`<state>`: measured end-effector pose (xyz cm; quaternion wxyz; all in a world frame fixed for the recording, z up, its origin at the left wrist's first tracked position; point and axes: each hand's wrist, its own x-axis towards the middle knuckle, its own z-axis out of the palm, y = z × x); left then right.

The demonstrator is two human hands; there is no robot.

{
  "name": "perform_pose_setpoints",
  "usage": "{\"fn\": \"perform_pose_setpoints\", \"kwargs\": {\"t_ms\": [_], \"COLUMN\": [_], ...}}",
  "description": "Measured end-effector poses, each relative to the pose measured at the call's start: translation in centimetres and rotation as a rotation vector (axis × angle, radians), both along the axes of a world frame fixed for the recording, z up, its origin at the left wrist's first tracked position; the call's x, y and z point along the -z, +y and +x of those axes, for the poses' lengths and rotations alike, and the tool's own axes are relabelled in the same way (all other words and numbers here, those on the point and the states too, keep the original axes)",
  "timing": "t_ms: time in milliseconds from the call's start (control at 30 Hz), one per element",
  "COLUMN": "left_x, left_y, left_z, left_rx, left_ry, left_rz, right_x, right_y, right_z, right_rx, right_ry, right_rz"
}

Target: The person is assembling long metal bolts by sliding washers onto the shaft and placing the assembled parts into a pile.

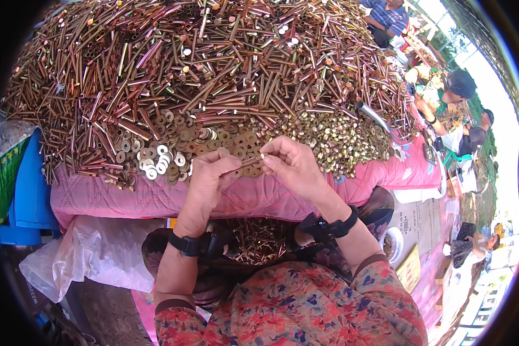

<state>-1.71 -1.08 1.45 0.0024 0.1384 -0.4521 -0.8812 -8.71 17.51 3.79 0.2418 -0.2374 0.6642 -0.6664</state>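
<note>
Between my two hands, above the near edge of a pink quilted cloth (121,199), is a slim coppery bolt (249,163). My left hand (209,177) is closed on its left end, thumb against the fingers. A small pale piece, apparently a nut (263,156), sits at the bolt's right end, where the thumb and fingertips of my right hand (294,170) pinch. Just beyond my hands lie flat round washers (230,137), some bright silver. Small brassy nuts (328,141) are heaped to the right of them.
A large pile of coppery bolts and sleeves (173,69) covers the far table. A curved metal tube (376,117) rests by the nuts. Left stands a blue container (32,184) above a clear plastic sheet (92,254). More bolts (256,239) lie below my hands. Several people sit at right.
</note>
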Motion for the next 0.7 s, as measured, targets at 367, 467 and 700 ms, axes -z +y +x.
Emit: {"fn": "perform_pose_setpoints", "kwargs": {"t_ms": [367,467,700], "left_x": [-0.5,0.2,0.6], "left_y": [0.1,0.4,-0.7], "left_z": [0.2,0.0,0.1], "left_rx": [-0.059,-0.101,0.074], "left_ry": [0.008,0.087,-0.078], "left_rz": [-0.051,-0.231,0.078], "right_x": [-0.5,-0.1,0.1], "right_y": [-0.7,-0.4,-0.5], "right_z": [0.3,-0.2,0.9], "right_rx": [0.019,-0.027,0.104], "right_ry": [0.143,0.004,0.325], "right_rz": [0.116,0.014,0.106]}}
